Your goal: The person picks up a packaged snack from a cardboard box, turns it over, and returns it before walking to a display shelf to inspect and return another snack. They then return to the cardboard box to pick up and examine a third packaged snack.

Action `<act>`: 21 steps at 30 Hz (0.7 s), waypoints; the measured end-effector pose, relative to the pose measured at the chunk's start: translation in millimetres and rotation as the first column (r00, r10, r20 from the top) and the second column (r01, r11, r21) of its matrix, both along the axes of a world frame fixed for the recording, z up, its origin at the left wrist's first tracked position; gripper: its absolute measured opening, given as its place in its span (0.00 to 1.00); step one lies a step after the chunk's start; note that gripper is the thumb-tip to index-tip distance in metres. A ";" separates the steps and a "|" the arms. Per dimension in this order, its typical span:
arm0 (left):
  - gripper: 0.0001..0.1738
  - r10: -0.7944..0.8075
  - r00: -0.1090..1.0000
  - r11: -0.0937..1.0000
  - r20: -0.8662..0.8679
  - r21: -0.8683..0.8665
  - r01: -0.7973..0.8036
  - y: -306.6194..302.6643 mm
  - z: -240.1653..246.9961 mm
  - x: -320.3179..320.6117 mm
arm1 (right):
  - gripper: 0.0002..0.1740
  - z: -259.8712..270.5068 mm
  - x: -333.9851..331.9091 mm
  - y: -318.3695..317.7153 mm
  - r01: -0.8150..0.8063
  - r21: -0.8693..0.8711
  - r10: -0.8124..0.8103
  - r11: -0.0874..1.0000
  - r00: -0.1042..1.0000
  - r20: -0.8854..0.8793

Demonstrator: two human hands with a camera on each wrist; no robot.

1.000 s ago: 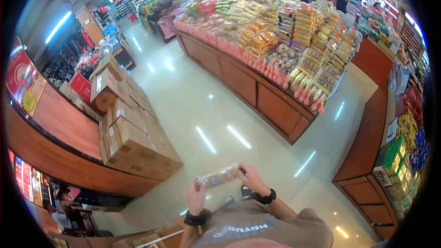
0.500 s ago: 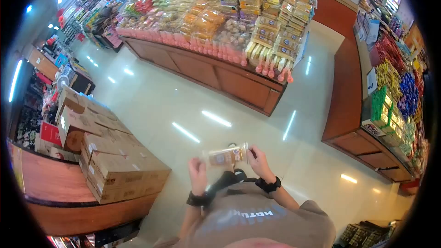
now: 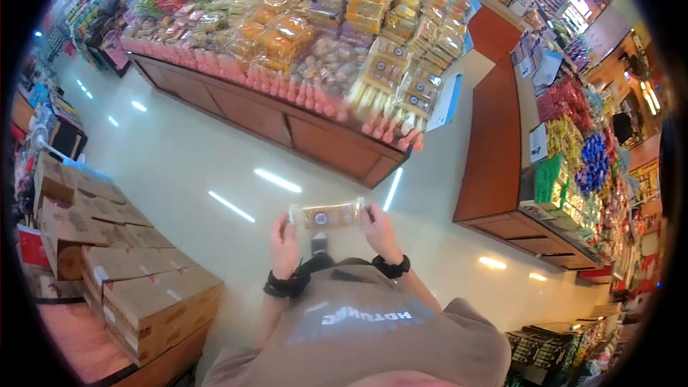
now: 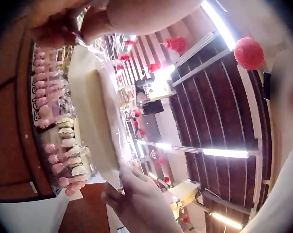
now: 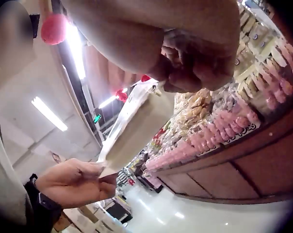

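Note:
A long, flat food packet [image 3: 326,216] in clear wrapping, pale brown inside with a round blue mark, is held level in front of the person's body in the head view. My left hand [image 3: 284,244] pinches its left end between thumb and fingers. At the opposite end, my right hand [image 3: 380,229] grips the crimped wrapper edge. From the left wrist, the packet's pale side [image 4: 100,107] runs between both hands, and the wrapper looks glossy. The right wrist view shows the same packet [image 5: 137,126] from below, its far end pinched by the left hand.
Ahead stands a wooden display counter [image 3: 258,116] heaped with wrapped foods, pink scoops hanging along its front. Cardboard boxes [image 3: 154,301] are stacked at the left. Another wooden counter [image 3: 487,129] with colourful sweets runs along the right. Shiny pale floor [image 3: 193,150] lies between them.
The head view has turned right, so counters and boxes shift left in it. The packet has swung from slanted to nearly level, with both hands still holding its ends.

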State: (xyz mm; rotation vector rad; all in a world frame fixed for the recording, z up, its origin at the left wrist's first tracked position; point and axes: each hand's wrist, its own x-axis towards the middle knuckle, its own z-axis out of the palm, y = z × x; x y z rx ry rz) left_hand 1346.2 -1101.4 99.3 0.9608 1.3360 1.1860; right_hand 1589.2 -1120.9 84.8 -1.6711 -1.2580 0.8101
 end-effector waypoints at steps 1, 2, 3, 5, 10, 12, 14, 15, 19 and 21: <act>0.16 -0.034 0.999 0.999 -0.006 0.022 0.034 13.4 2.4 0.6 | 0.08 -3.7 -1.0 7.7 0.029 0.008 -0.029 1.000 0.999 0.026; 0.16 -0.066 0.998 0.997 -0.010 0.034 0.066 27.4 -5.4 -0.9 | 0.08 -7.9 0.3 13.4 0.047 0.022 -0.048 0.999 0.998 0.041; 0.16 -0.099 0.995 0.994 -0.020 0.044 0.099 40.9 -16.7 -3.3 | 0.08 -6.4 -0.4 19.8 0.066 0.034 -0.068 0.997 0.996 0.050; 0.15 -0.170 0.985 0.985 -0.033 0.034 0.171 63.5 -12.4 0.8 | 0.07 -0.9 0.4 27.5 0.112 0.037 -0.112 0.993 0.994 0.007; 0.15 -0.289 0.950 0.956 -0.121 0.019 0.293 107.8 -11.6 24.1 | 0.07 -11.2 17.9 49.4 0.262 0.066 -0.262 0.963 0.965 -0.001; 0.14 -0.295 0.950 0.952 -0.107 0.058 0.302 125.9 -22.8 36.7 | 0.07 -11.8 25.8 60.3 0.298 0.060 -0.296 0.953 0.954 -0.043; 0.14 -0.322 0.939 0.943 -0.123 0.044 0.329 145.5 -24.6 45.4 | 0.07 -11.7 33.1 73.9 0.308 0.028 -0.304 0.951 0.948 -0.098; 0.14 -0.338 0.931 0.937 -0.137 0.039 0.347 155.9 -23.1 50.1 | 0.07 -14.9 37.5 81.8 0.313 0.041 -0.308 0.949 0.946 -0.104; 0.14 -0.380 0.905 0.917 -0.194 0.051 0.396 203.7 -38.8 69.1 | 0.07 -31.5 61.2 118.6 0.317 0.046 -0.305 0.947 0.937 -0.171; 0.14 -0.395 0.900 0.911 -0.187 0.049 0.410 227.0 -40.8 83.7 | 0.07 -36.5 73.7 140.1 0.323 0.042 -0.307 0.945 0.927 -0.217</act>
